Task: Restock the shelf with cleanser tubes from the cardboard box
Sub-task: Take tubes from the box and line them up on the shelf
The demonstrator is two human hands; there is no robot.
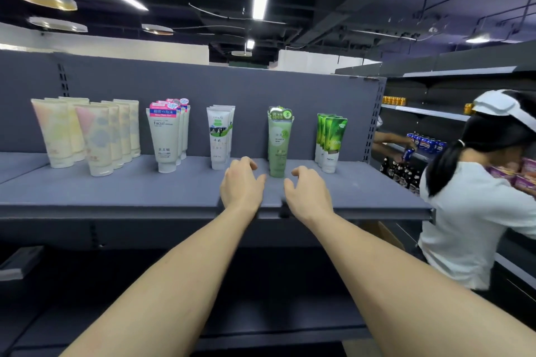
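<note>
Dim shop aisle with a grey shelf (116, 191), smooth, flat and mostly bare in front, rows of cleanser tubes standing cap-down along the back from 9 to 3 o'clock. Pale green tube (278, 142) alone near centre: likely light, soft-walled, slick and easily toppled, best pinched low by the cap. Left hand (240, 182) and right hand (309, 190) just before it at 7 and 5 o'clock, fingers spread, holding nothing; cardboard box not identifiable.

1 head view, facing forward, close to shelf (145, 191), slightly downward
</note>
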